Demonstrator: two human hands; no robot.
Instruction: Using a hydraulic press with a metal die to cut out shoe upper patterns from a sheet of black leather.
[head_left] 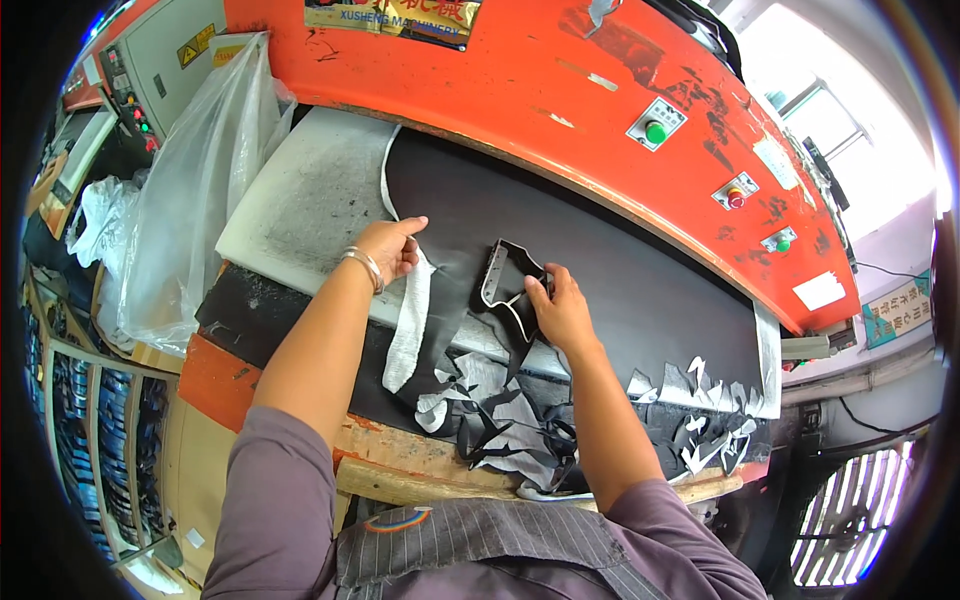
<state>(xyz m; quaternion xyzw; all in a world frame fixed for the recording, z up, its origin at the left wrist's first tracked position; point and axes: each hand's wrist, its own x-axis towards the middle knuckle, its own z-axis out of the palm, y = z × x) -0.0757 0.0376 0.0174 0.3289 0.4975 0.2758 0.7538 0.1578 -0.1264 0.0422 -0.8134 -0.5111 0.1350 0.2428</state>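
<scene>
A black sheet with pale fabric backing lies over the work surface under the orange machine. Its left edge is in my left hand, fingers closed, and a strip of it hangs turned over, pale side showing. My right hand grips the right side of a metal cutting die, an open, shaped frame with a pale cut edge. The die stands on the black sheet, close to its cut front edge. Ragged black and pale offcuts heap up in front of my hands.
An orange machine beam spans the far side, with a green button and a red button. A worn pale board shows at left, beside a clear plastic bag. A wooden rail runs along the front.
</scene>
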